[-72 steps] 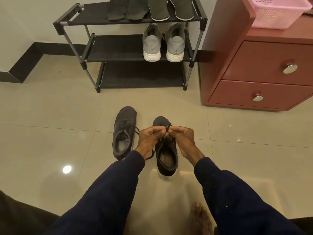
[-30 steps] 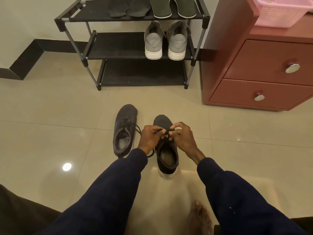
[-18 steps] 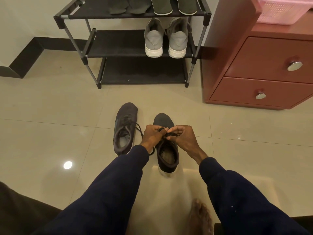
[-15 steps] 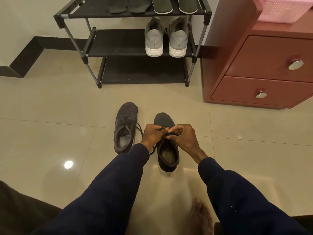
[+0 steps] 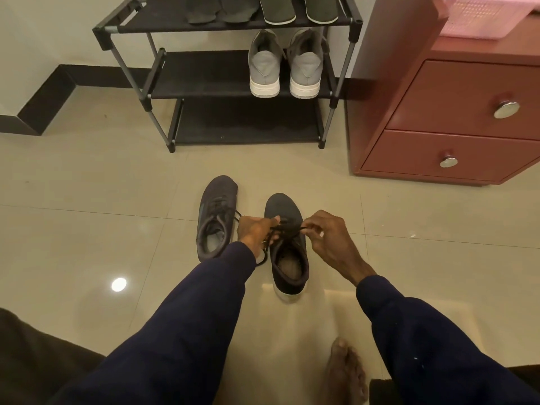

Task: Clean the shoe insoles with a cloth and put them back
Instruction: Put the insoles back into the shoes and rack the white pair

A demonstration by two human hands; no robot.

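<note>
Left hand and right hand, fingertips tight on thin black lace above dark fabric shoe on glossy tile.

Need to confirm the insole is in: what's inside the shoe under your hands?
A brownish insole shows through the heel opening of the shoe. Its front part is hidden under the laces, the left hand and the right hand.
</note>
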